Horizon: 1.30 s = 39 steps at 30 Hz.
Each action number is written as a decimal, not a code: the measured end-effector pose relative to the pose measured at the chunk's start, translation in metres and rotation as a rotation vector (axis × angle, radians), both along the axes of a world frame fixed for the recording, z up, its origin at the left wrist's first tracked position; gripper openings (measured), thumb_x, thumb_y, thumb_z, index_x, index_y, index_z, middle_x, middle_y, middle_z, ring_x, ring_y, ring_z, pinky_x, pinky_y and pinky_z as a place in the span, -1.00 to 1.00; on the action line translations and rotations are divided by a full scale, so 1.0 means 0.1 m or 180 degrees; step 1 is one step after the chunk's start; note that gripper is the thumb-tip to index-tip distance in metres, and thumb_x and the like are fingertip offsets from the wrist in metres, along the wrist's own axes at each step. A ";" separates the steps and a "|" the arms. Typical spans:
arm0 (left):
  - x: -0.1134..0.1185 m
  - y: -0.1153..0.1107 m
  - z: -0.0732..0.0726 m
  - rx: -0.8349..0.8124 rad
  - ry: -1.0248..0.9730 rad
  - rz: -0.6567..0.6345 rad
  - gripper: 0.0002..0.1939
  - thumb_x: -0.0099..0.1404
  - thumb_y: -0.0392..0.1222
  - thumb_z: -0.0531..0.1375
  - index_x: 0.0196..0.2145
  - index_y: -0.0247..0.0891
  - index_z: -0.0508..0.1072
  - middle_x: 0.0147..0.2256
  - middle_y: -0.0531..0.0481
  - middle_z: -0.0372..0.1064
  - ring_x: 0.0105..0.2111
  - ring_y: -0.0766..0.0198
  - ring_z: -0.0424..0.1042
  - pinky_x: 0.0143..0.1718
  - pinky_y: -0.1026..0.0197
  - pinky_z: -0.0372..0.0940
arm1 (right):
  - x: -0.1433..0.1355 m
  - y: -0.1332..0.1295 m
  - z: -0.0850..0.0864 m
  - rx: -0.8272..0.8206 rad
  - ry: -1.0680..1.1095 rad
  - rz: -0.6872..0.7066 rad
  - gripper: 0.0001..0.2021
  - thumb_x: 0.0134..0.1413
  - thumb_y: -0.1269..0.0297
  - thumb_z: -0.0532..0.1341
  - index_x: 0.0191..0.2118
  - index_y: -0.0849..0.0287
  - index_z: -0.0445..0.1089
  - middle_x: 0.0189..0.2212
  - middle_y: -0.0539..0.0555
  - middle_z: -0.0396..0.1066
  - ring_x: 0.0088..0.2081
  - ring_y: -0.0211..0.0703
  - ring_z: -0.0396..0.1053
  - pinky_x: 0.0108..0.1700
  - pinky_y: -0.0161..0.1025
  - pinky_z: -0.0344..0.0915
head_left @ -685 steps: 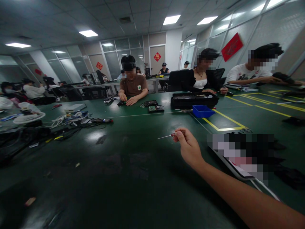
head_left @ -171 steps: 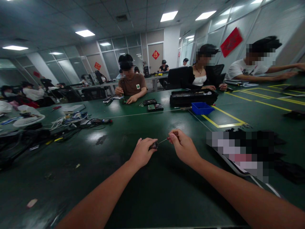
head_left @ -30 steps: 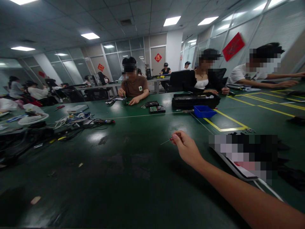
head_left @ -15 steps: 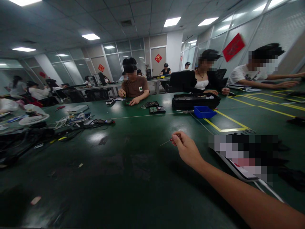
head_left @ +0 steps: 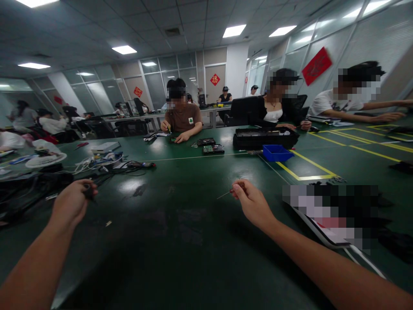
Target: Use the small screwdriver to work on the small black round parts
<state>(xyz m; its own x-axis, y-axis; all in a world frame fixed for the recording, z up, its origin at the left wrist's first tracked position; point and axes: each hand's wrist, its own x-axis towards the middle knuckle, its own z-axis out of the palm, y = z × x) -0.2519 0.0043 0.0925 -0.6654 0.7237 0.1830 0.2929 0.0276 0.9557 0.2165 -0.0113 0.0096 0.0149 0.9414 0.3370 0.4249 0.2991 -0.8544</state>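
Note:
My right hand (head_left: 253,204) is closed around a thin screwdriver (head_left: 225,194) with a reddish handle, held above the green table (head_left: 193,267). Its slim metal shaft points left and slightly down. Over on the left, my left hand (head_left: 69,206) is closed on a small dark object (head_left: 88,192) whose pointed end sticks out below the fingers. Its kind I cannot make out. The two hands are well apart. Just beyond the left hand lie tangled black cables (head_left: 111,172), and a blue bin (head_left: 276,153) stands farther off beyond the right hand.
Across the table a person in a brown shirt (head_left: 183,118) works near circuit boards (head_left: 213,149). A long black case (head_left: 266,138) stands behind the blue bin. Right of my right arm lies a blurred-out flat item with a white edge (head_left: 309,226). A white dish (head_left: 47,160) sits at left.
My left hand has come into view from the lower left, holding the small dark object. The right hand and screwdriver have stayed almost still.

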 end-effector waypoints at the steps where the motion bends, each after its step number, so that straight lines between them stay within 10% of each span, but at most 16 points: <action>1: 0.14 0.08 -0.04 0.0062 -0.0303 -0.0201 -0.82 0.04 -0.43 0.02 -0.36 -0.33 0.30 -0.48 0.16 0.27 -0.45 0.42 0.28 -0.36 0.40 0.18 | 0.00 0.00 0.00 0.0003 0.0011 0.0016 -0.73 0.33 0.05 0.05 -0.16 0.10 0.36 -0.32 0.06 0.47 -0.27 -0.09 0.43 -0.21 -0.14 0.33; 10: 1.88 0.26 -0.23 -0.0237 0.0427 -0.2279 -0.76 0.11 -0.26 0.01 -0.26 -0.28 0.38 -0.38 -0.01 0.35 -0.43 0.25 0.33 -0.35 0.23 0.21 | -0.01 -0.03 0.04 -0.0022 0.0052 0.0107 -0.78 0.29 0.11 0.08 -0.13 0.09 0.37 -0.28 0.07 0.50 -0.23 -0.07 0.46 -0.19 -0.13 0.34; 16: 2.55 0.11 -0.57 -0.0403 0.1340 -0.3065 -0.72 0.31 -0.22 -0.08 -0.17 -0.19 0.39 -0.24 -0.05 0.38 -0.23 0.16 0.37 -0.16 0.11 0.25 | 0.01 -0.02 0.07 -0.0043 -0.0260 0.0004 -0.70 0.26 0.01 0.11 -0.32 0.11 0.42 -0.46 0.02 0.46 -0.40 -0.11 0.41 -0.35 -0.18 0.26; 24: 2.56 0.12 -0.94 -0.0376 0.1783 -0.3134 -0.63 0.28 -0.36 0.10 0.04 -0.24 0.31 0.03 -0.18 0.30 0.03 0.08 0.32 0.09 0.03 0.25 | 0.02 0.01 0.07 -0.0053 0.0794 0.0113 -0.76 0.18 0.08 0.18 -0.26 0.15 0.42 -0.40 0.07 0.49 -0.35 -0.10 0.45 -0.25 -0.14 0.39; 39: 2.51 0.12 -0.92 0.0029 0.1809 -0.3183 -0.63 0.28 -0.36 0.25 0.04 -0.18 0.42 0.01 -0.06 0.41 0.02 0.13 0.37 0.15 0.02 0.23 | -0.01 -0.02 0.06 -0.0003 0.0470 0.0089 -0.72 0.19 0.02 0.19 -0.21 0.14 0.46 -0.39 0.07 0.53 -0.33 -0.09 0.50 -0.25 -0.15 0.38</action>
<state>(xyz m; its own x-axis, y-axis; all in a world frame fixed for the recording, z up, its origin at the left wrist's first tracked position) -0.0010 0.0164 0.0000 0.3861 0.8787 0.2807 0.5688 -0.4663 0.6775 0.2150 -0.0134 0.0153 0.0379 0.9425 0.3322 0.2860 0.3083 -0.9073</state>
